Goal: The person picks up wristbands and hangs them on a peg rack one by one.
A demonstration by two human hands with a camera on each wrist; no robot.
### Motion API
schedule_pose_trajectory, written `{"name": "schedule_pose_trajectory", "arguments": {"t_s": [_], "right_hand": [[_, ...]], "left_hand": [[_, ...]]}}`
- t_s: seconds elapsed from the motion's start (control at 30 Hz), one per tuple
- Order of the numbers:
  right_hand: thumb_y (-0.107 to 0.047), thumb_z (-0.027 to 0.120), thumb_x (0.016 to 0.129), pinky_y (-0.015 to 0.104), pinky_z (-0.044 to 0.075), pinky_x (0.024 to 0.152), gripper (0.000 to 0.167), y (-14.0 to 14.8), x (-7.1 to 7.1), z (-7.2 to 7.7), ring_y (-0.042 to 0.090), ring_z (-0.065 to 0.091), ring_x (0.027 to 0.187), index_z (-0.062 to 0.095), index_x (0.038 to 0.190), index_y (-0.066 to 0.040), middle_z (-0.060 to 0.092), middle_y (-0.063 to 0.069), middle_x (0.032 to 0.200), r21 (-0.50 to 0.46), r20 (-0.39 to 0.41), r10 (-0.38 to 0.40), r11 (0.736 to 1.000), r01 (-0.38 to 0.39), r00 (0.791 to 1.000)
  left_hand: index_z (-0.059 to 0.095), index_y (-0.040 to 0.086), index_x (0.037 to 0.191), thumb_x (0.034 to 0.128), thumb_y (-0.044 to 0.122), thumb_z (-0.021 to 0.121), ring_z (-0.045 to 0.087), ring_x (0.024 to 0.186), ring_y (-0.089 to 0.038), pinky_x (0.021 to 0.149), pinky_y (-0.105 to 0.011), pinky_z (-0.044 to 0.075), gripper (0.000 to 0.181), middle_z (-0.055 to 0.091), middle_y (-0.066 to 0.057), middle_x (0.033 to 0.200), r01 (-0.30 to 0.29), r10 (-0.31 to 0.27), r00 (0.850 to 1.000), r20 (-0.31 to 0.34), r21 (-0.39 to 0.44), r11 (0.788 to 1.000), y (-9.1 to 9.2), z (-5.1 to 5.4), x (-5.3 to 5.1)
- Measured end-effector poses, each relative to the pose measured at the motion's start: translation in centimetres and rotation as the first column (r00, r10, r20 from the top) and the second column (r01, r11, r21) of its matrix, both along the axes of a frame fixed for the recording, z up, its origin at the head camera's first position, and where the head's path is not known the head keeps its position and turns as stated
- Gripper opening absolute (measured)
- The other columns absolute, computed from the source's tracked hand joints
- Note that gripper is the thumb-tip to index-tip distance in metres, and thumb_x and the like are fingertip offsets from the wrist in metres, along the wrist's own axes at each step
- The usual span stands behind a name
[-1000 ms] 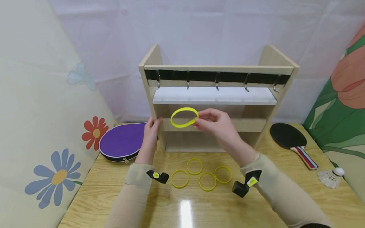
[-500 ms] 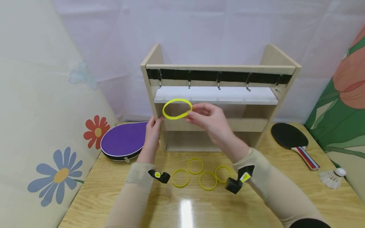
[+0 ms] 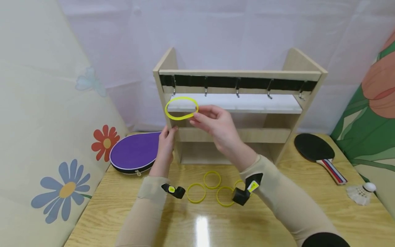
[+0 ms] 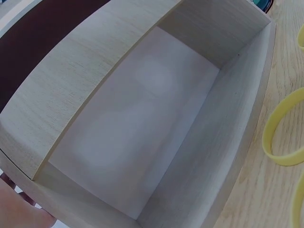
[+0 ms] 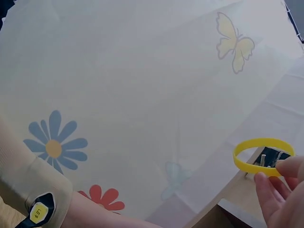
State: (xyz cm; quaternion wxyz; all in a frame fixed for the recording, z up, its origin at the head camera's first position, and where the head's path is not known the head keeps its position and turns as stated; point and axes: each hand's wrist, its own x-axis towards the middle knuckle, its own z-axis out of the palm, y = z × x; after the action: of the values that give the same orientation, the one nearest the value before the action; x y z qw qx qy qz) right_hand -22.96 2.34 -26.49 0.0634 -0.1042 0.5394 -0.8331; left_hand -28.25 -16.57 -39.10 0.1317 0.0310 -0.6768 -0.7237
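Observation:
My right hand (image 3: 216, 125) pinches a yellow wristband (image 3: 182, 98) by its right side, between thumb and fingers. The band hangs in the air in front of the white shelf, below the leftmost hook (image 3: 174, 91). In the right wrist view the same wristband (image 5: 242, 166) is held level, with part of the hook strip seen through it. My left hand (image 3: 166, 142) holds the left side panel of a wooden rack (image 3: 240, 134), low down. Only a little of that left hand (image 4: 21, 209) shows in the left wrist view.
Several yellow wristbands (image 3: 196, 202) lie on the wooden table (image 3: 262, 219) before the rack. A purple paddle case (image 3: 134, 151) is at left. On the right are a black table tennis paddle (image 3: 314, 147) and a shuttlecock (image 3: 361, 193). More hooks line the black strip (image 3: 222, 82).
My right hand has carried the yellow wristband up and to the left, toward the leftmost hook. The left hand stays at the rack's side panel.

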Motion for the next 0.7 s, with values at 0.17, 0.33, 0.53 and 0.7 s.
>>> {"name": "schedule_pose_trajectory", "arguments": {"t_s": [0.17,0.33,0.53,0.7], "right_hand": [[0.006,0.063,0.091,0.029,0.057,0.085,0.034,-0.6,-0.5,0.1,0.017,0.071,0.087,0.057,0.124,0.011,0.066,0.015,0.106,-0.022,0.022,-0.015,1.000,0.016,1.000],[0.007,0.063,0.091,0.026,0.058,0.081,0.034,-1.1,-1.2,0.2,0.016,0.071,0.083,0.055,0.123,0.013,0.066,0.012,0.101,-0.056,0.020,-0.047,0.997,0.048,0.999],[0.008,0.063,0.090,0.026,0.058,0.079,0.032,-1.4,-1.6,0.3,0.016,0.070,0.081,0.056,0.121,0.013,0.066,0.011,0.098,-0.068,0.037,-0.064,0.996,0.066,0.997],[0.008,0.063,0.090,0.026,0.058,0.079,0.031,-1.6,-1.9,0.2,0.016,0.071,0.081,0.057,0.120,0.011,0.066,0.011,0.098,-0.071,0.047,-0.067,0.995,0.070,0.997]], "left_hand": [[0.059,0.010,0.127,0.0981,0.022,0.051,0.058,0.081,-0.006,0.076,-0.024,0.048,0.032,0.061,0.011,0.089,-0.006,0.006,1.000,0.002,-0.003,1.000,0.0,0.0,0.0],[0.058,0.008,0.128,0.0976,0.021,0.052,0.058,0.082,-0.006,0.077,-0.023,0.047,0.033,0.061,0.011,0.090,-0.005,0.005,1.000,-0.011,0.007,1.000,0.1,0.2,0.1],[0.057,0.008,0.132,0.0983,0.021,0.051,0.058,0.083,-0.006,0.077,-0.023,0.047,0.037,0.060,0.011,0.092,-0.004,0.004,1.000,-0.008,-0.006,1.000,0.1,0.3,0.2],[0.057,0.010,0.133,0.0984,0.022,0.051,0.059,0.083,-0.007,0.077,-0.024,0.048,0.037,0.061,0.010,0.092,0.002,-0.002,1.000,-0.007,-0.002,1.000,0.1,0.2,0.3]]}}
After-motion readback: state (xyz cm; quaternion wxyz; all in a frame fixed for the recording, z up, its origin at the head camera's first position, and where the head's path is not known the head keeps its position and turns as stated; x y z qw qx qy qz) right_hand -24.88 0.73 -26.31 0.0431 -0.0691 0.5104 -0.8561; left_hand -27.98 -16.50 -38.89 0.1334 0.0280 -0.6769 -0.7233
